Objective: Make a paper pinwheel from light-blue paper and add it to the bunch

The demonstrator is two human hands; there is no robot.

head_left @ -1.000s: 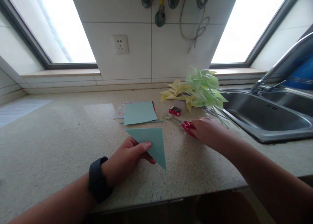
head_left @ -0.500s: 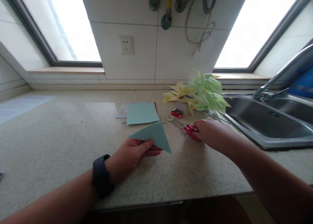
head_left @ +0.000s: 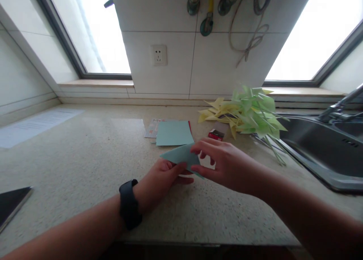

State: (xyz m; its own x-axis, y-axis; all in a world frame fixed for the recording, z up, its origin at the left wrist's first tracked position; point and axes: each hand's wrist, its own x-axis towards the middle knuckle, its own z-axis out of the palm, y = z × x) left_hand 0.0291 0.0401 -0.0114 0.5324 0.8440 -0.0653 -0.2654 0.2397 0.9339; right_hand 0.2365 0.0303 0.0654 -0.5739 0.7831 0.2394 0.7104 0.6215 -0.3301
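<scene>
My left hand (head_left: 167, 177) grips a folded light-blue sheet of paper (head_left: 178, 153), its thumb on top and its fingers beneath. At the paper's right edge is my right hand (head_left: 222, 161), thumb and fingers apart, with fingertips at the paper's surface. A square stack of light-blue paper (head_left: 173, 133) lies just beyond on the counter. The red-handled scissors do not show; my right hand covers that spot.
Yellow and green paper pinwheels (head_left: 252, 112) are piled at the back right, beside a steel sink (head_left: 309, 146). A small red-and-black box (head_left: 216, 134) sits near them. Printed sheets (head_left: 36, 124) and a dark flat object (head_left: 14, 203) lie on the left.
My right hand has let go of the red-handled scissors and moved left to the folded paper. My left hand still holds the paper. The view has shifted left.
</scene>
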